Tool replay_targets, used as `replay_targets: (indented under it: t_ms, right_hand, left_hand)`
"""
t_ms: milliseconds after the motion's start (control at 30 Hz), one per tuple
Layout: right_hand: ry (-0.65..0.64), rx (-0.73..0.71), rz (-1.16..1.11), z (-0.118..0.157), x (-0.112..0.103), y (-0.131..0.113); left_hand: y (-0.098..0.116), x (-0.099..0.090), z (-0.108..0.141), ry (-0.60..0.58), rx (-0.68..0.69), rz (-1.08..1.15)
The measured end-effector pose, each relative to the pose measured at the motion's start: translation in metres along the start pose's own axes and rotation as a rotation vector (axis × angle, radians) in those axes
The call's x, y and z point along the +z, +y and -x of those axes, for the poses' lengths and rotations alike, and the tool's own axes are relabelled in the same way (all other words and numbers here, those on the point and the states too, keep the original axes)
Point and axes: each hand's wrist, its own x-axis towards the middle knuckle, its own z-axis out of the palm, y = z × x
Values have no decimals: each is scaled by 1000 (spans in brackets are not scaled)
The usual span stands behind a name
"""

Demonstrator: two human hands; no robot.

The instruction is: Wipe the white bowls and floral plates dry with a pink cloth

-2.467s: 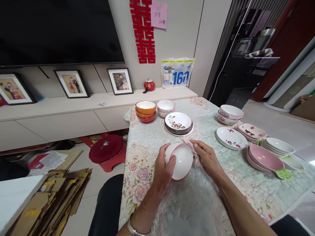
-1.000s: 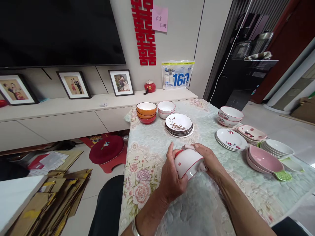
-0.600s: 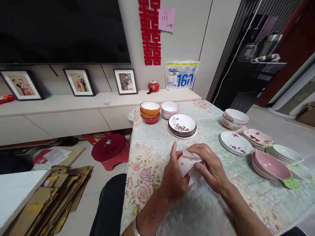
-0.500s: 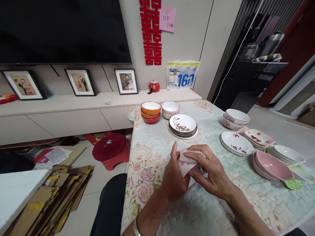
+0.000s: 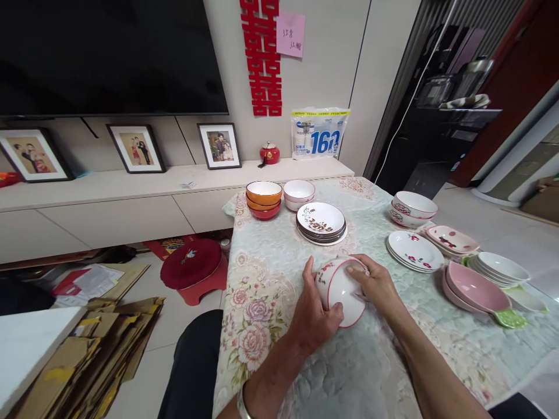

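Note:
A white bowl with a red rim and small red flowers outside is tilted on its side above the table, its inside facing me. My left hand grips it from the left, thumb over the rim. My right hand holds the right side, with fingers reaching onto the inner wall. A pale, thin edge shows by the right fingers; I cannot make out what it is. Just beyond the bowl stands a stack of white plates with brown flowers.
Orange and red bowls and red-rimmed white bowls stand at the back. On the right are bowls, flowered plates, spotted dishes, pink dishes and pale green-white dishes. A red stool stands left of the table.
The bowl has turned so that its inside now faces me. My right fingers have gone from its pale, flower-marked outer side to the inner wall. The view has shifted slightly.

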Motion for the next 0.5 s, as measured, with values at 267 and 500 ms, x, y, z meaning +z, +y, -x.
replay_targets:
  t_ms: [267, 500]
  right_hand:
    - [-224, -108, -89, 6, -6, -7]
    - [-115, -329, -76, 11, -9, -9]
  left_hand:
    - [1, -3, 0, 123, -49, 47]
    - [6, -3, 4, 9, 142, -73]
